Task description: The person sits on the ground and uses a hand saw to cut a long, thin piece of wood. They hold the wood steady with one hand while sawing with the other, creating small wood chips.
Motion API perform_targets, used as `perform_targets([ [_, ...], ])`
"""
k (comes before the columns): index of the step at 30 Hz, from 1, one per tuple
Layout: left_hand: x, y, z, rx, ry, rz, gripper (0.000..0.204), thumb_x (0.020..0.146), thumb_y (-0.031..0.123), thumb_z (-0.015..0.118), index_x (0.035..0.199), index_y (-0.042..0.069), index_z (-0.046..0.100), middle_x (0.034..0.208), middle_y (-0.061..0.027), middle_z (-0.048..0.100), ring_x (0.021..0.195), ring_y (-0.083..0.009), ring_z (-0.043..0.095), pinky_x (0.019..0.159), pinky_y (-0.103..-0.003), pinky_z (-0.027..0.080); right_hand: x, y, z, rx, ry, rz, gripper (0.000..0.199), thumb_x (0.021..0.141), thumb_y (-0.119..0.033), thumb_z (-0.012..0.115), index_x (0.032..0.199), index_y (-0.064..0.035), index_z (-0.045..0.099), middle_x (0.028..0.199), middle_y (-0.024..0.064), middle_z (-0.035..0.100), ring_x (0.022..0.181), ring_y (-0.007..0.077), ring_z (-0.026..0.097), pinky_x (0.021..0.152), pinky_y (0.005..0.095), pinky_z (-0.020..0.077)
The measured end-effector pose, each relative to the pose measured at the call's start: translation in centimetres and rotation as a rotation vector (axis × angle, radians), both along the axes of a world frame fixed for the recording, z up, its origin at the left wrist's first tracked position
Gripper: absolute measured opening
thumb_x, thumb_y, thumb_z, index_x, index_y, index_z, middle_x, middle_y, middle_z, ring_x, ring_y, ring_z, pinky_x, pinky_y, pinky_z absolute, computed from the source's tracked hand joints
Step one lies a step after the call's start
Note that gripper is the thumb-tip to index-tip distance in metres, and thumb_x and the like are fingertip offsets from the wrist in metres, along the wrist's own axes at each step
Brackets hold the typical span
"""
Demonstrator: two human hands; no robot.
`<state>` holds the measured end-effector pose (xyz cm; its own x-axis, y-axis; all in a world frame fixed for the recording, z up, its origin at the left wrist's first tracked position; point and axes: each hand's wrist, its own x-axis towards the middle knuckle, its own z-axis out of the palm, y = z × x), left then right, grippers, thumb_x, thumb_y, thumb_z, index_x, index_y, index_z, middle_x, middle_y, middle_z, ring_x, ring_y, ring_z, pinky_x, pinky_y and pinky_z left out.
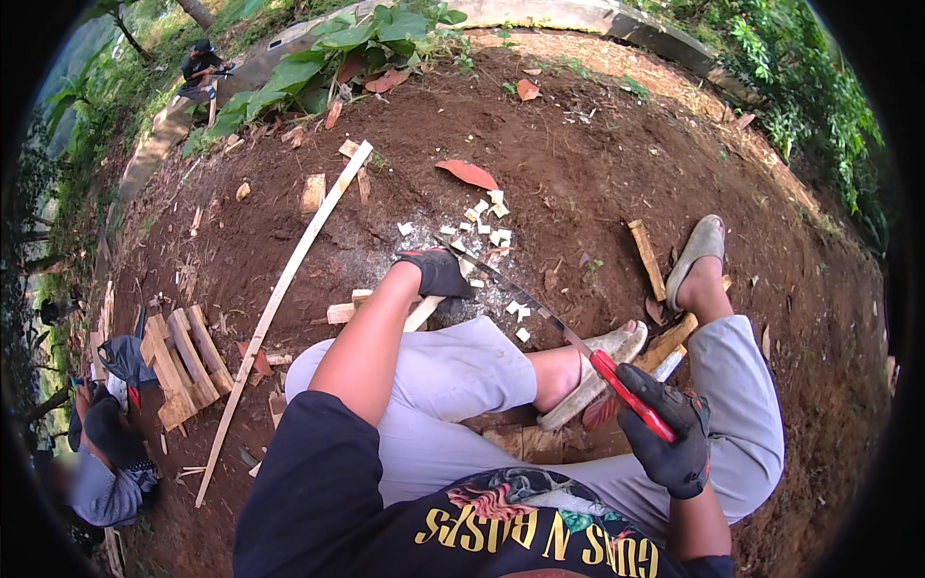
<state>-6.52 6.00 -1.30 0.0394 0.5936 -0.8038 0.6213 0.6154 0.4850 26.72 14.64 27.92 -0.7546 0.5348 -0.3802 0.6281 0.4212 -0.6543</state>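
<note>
In the head view, a person sits on brown soil point(597, 173), and the saw point(551, 319) slants across the middle, its red handle nearest the body. The right hand point(672, 431), gloved, is at the near end of the saw, its grip wrapped firmly around that handle. The left hand point(438, 274), gloved too, is beside the saw's far end, its grip closed around a pale stick point(424, 311), the piece being worked, whose end pokes out close to the blade; whether the teeth touch it cannot be told. Small wood blocks point(500, 237) lie scattered beyond the saw and beneath it, near a red leaf point(467, 174) farther off. A long strip point(282, 287) lies well to the left of the saw. The step in hand seems to be sawing short pieces off the stick, judging by the blocks. The next move would call for the left grip pinning the stick steady, fingers clear of the teeth, while the right draws the saw evenly across.
</note>
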Motion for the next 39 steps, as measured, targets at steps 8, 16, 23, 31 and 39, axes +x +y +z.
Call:
perform_targets([
  [8, 0.0, 0.6, -0.7, 0.008, -0.011, -0.077, 0.044, 0.085, 0.053, 0.072, 0.089, 0.012, 0.086, 0.091, -0.0114, 0.081, 0.087, -0.0231, 0.077, 0.086, -0.037, 0.059, 1.2, 0.4, -1.0, 0.052, 0.048, 0.06, 0.048, 0.087, -0.009, 0.076, 0.135, -0.005, 0.071, 0.124, 0.0184, 0.076, 0.11, 0.0328, 0.077, 0.097, 0.0417, 0.0581],
  [16, -0.3, 0.5, -0.5, -0.013, -0.013, -0.102, 0.057, 0.087, 0.059, 0.069, 0.097, 0.005, 0.084, 0.095, -0.0163, 0.08, 0.089, -0.0281, 0.076, 0.088, -0.04, 0.058, 0.4, 1.9, -0.3, -0.071, 0.085, -0.106, 0.047, 0.083, -0.007, 0.076, 0.129, -0.0018, 0.074, 0.122, 0.0189, 0.077, 0.108, 0.0333, 0.077, 0.098, 0.0419, 0.057],
  [23, -0.5, 1.5, 0.4, -0.09, -0.166, -0.087, 0.068, 0.087, 0.068, 0.067, 0.104, 0.005, 0.084, 0.101, -0.0164, 0.08, 0.09, -0.0285, 0.075, 0.089, -0.04, 0.056, -4.6, 1.9, -1.8, 0.247, 0.358, -0.117, 0.05, 0.085, -0.012, 0.075, 0.134, -0.0001, 0.072, 0.13, 0.0181, 0.075, 0.119, 0.0289, 0.074, 0.107, 0.0428, 0.0519],
  [31, -0.5, 0.7, -2.2, -0.017, -0.159, -0.151, 0.06, 0.094, 0.064, 0.059, 0.096, 0.008, 0.082, 0.102, -0.0136, 0.078, 0.094, -0.0283, 0.071, 0.095, -0.044, 0.052, -16.0, -0.1, -18.9, 0.003, 0.447, -0.004, 0.054, 0.095, -0.013, 0.072, 0.148, -0.0089, 0.062, 0.138, 0.0204, 0.07, 0.128, 0.0358, 0.068, 0.107, 0.0428, 0.0529],
  [39, -0.3, 0.3, -0.9, 0.012, -0.184, -0.086, 0.04, 0.096, 0.047, 0.063, 0.096, 0.012, 0.082, 0.093, -0.0058, 0.078, 0.092, -0.0232, 0.07, 0.092, -0.042, 0.053, -16.7, -1.1, -23.1, -0.074, 0.48, 0.0, 0.052, 0.097, -0.012, 0.07, 0.148, -0.0077, 0.061, 0.141, 0.0211, 0.068, 0.13, 0.0354, 0.067, 0.11, 0.0431, 0.0515],
])
